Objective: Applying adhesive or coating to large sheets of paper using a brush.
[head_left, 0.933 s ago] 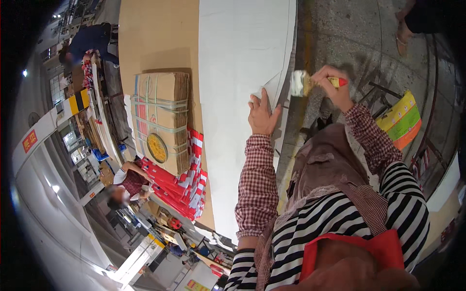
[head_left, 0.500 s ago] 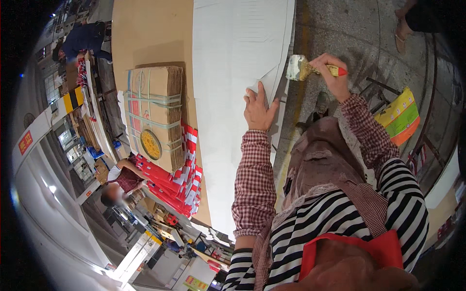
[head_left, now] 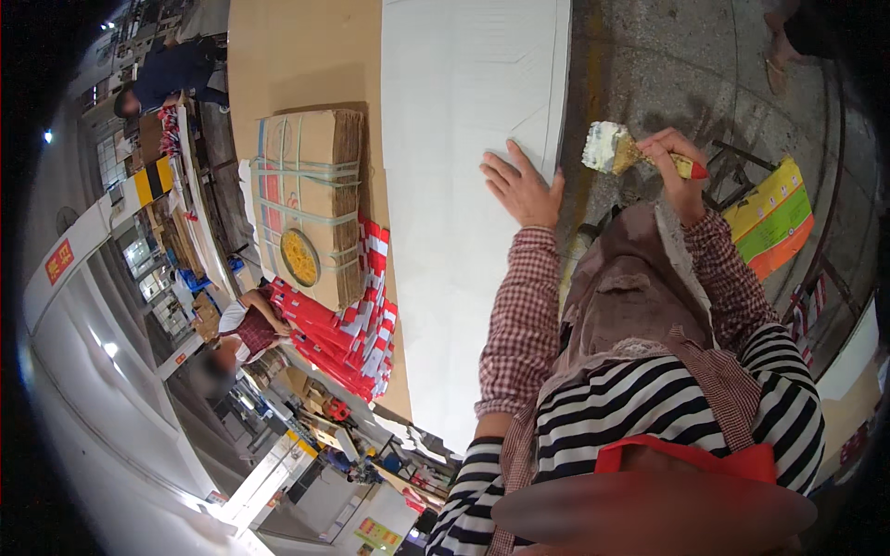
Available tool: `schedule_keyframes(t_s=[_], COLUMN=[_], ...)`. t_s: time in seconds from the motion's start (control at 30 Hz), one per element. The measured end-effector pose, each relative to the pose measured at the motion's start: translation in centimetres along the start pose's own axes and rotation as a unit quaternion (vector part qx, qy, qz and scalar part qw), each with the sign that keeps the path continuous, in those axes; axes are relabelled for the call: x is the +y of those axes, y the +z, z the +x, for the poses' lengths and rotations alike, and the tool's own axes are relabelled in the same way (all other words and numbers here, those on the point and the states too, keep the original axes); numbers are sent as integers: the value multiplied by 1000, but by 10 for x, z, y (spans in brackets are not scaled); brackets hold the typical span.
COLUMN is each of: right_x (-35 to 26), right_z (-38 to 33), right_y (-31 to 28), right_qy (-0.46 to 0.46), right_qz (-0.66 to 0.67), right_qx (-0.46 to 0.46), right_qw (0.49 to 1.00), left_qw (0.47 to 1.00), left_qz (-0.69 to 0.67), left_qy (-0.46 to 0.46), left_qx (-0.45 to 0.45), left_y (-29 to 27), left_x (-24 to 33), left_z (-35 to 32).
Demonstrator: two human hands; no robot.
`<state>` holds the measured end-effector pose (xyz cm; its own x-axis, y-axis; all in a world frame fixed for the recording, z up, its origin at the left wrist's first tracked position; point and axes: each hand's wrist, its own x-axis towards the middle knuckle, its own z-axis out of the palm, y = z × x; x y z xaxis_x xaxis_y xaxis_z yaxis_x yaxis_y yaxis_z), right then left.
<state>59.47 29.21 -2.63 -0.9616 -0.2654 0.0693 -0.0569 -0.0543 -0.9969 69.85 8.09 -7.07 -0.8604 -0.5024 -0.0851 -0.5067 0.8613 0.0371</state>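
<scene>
The right hand's fingers [head_left: 669, 148] are clenched round the yellow, red-tipped handle of a paintbrush [head_left: 619, 153], whose broad bristle head is loaded with white paste or paint and points left, toward the edge of the big white sheet [head_left: 464, 185]. The brush hangs in the air just off the sheet's right edge, not touching it, over the grey concrete floor [head_left: 667, 65].

The left hand [head_left: 521, 190] lies flat and released, fingers spread, palm down on the sheet near that same right edge, grasping nothing and simply pressing the sheet down.

To do this well, I judge the pressing hand should stay firm and close to where the bristles land, so the sheet does not slide or lift. The brush should meet the surface at a shallow angle and be drawn along the edge in long even strokes, since the head looks heavily loaded and could drip or blob.

Both forearms, in checked red-and-white sleeves, reach up and away from the body: the left nearly straight, the right bent at the elbow with the wrist cocked inward.

The white sheet rests on a wide brown board [head_left: 306, 56], beside a strapped bundle of flat cardboard [head_left: 311, 204] and a stack of red-and-white strips [head_left: 357, 324].
</scene>
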Motion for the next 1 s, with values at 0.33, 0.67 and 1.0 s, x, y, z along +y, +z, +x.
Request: schedule_keyframes(t_s=[0.33, 0.67, 1.0], right_x=[9, 25, 27], right_z=[-12, 9, -3], right_y=[8, 34, 40], right_qy=[-67, -120, -147], right_qz=[-39, -38, -53], right_qx=[-55, -46, -57], right_qw=[995, 991, 986], left_qw=[997, 982, 982], left_qz=[10, -124, -135], left_qy=[0, 64, 72], left_qx=[-79, -126, -115], left_y=[-16, -45, -46], left_x=[-36, -70, -70], left_z=[-51, -31, -29])
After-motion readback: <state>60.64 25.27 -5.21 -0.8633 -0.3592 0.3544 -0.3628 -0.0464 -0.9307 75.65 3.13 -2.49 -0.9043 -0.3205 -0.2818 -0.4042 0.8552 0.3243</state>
